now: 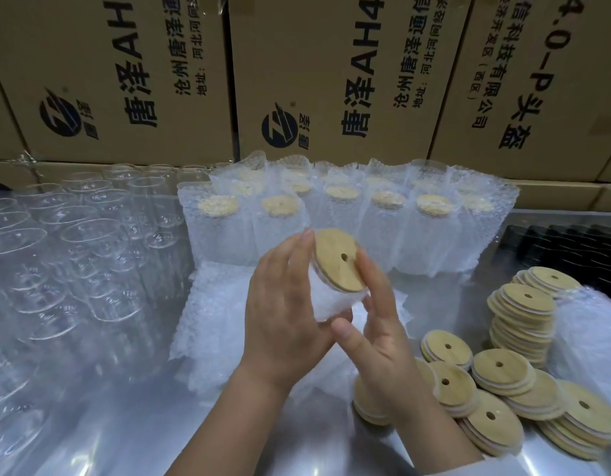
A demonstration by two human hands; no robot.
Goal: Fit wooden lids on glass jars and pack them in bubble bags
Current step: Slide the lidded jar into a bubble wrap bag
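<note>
Left hand [287, 314] and right hand [378, 326] clasp the tilted jar [326, 297] between them, wooden lid [338, 261] uppermost

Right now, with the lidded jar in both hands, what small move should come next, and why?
Probably pull the bubble bag up over the wooden lid: the left hand and right hand grip the glass jar inside it, its lid shows bare, while the packed jars behind are covered.

Tilted lidded jar [335, 276] in bubble bag [326, 298]
</note>
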